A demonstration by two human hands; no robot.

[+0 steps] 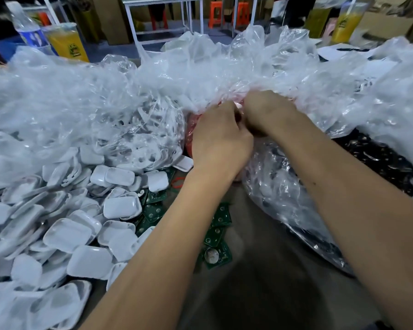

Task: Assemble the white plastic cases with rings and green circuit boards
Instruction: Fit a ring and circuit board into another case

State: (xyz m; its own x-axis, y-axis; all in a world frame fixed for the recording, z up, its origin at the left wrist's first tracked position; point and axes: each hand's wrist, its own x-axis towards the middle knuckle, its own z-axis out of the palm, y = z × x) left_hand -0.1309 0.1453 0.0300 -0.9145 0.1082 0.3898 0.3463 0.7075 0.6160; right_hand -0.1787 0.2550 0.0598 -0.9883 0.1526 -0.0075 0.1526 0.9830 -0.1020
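Both hands reach forward to a red plastic bag (191, 129) in the middle of the table. My left hand (218, 139) and my right hand (265, 113) meet at the bag's mouth, fingers curled and pinching its plastic. What lies inside the red bag is hidden. A heap of white plastic cases (65, 232) covers the table on the left. Several green circuit boards (216, 253) lie loose beside the heap, under my left forearm. A clear bag of white rings (141, 132) sits just left of the red bag.
Crumpled clear plastic sheeting (224, 67) spans the back of the table. A clear bag of dark parts (377, 160) lies on the right. A water bottle (30, 32) and a yellow drink cup (67, 42) stand at far left. Bare brown tabletop (260, 282) is near me.
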